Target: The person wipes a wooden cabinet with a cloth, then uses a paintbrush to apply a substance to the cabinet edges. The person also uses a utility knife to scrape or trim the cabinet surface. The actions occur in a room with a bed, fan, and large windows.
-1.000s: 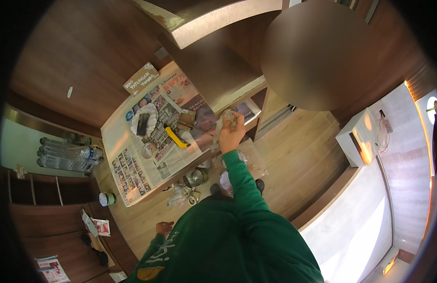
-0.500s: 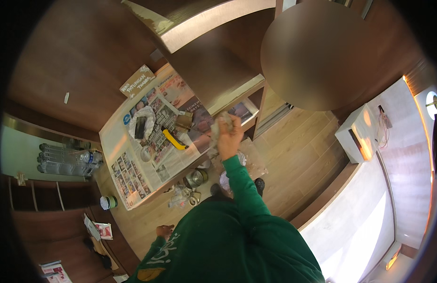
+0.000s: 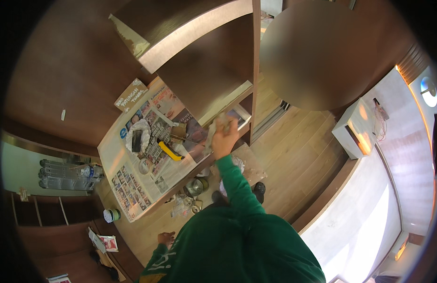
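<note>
the person's green sleeve (image 3: 235, 181) rises from the lower middle of the view. the left hand (image 3: 166, 237) hangs low beside the body, over the wooden floor (image 3: 294, 160); it is small in the view and i cannot tell whether its fingers are spread or curled, and nothing shows in it. just beyond it on the floor lie a round metal pot (image 3: 195, 187) and some clear crumpled wrapping (image 3: 180, 206), near the person's dark shoe (image 3: 259, 188).

further out, the right hand (image 3: 224, 136) is raised on an outstretched arm, its fingers closed around a crumpled pale cloth (image 3: 212, 137), part of which hangs down on the hand's left side. hand and cloth are at the near edge of the counter (image 3: 190, 170), just in front of the upright wooden panel (image 3: 254, 70) of the shelving.

the counter is covered with spread newspaper (image 3: 133, 184). on the paper, left of the hand, lie a yellow-handled tool (image 3: 170, 151), a small brown box (image 3: 179, 131), a white crumpled sheet holding a dark object (image 3: 137, 137) and a small round lid (image 3: 144, 166). a cardboard piece (image 3: 131, 94) lies at the far corner of the counter.

far left, plastic bottles (image 3: 69, 170) lie in a row. beyond the panel stands a large round brown table (image 3: 331, 52).
</note>
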Demonstrator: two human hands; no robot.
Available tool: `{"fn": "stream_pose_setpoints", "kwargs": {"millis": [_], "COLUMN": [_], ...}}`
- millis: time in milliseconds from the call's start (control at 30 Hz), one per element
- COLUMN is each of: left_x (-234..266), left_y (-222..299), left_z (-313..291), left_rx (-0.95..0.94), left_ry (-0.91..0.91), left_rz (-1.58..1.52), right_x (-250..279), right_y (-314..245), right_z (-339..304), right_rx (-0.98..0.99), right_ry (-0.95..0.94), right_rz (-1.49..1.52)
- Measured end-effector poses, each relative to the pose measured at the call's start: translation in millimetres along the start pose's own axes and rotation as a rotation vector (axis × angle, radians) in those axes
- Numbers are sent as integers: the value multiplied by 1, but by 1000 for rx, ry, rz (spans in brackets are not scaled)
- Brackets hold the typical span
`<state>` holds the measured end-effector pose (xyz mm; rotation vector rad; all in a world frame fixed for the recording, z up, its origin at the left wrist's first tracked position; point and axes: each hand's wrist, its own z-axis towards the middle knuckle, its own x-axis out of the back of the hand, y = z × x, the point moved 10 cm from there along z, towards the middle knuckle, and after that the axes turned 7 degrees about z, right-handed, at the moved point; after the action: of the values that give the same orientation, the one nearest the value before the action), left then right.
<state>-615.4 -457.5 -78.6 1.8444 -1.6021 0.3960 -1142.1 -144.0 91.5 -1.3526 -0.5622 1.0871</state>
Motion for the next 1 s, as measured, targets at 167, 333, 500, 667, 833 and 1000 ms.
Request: {"fn": "stream_pose_setpoints", "kwargs": {"millis": [167,333,500,667,833,1000], "left_x": [6,0,-1,0,-18,-43], "left_y": [0,1,-1,20,26,20], "left_z": [-4,13,21,6,13,38], "left_rx": [-9,-389,-240,-82,-129,-141], "left_ry": [111,116,78,77,-18,-118], "left_rz": [57,333,299,102,247,6], "right_x": [17,27,17,25,5,32], "right_y": [5,7,-12,-12,10,40], "right_z": [57,100,47,110,18,-35], "right_rx": [4,-23,55,72,-23,-229], "right_ry": [55,123,55,112,-115,-365], "right_rz": [-124,-127,-36,70,-93,176]}}
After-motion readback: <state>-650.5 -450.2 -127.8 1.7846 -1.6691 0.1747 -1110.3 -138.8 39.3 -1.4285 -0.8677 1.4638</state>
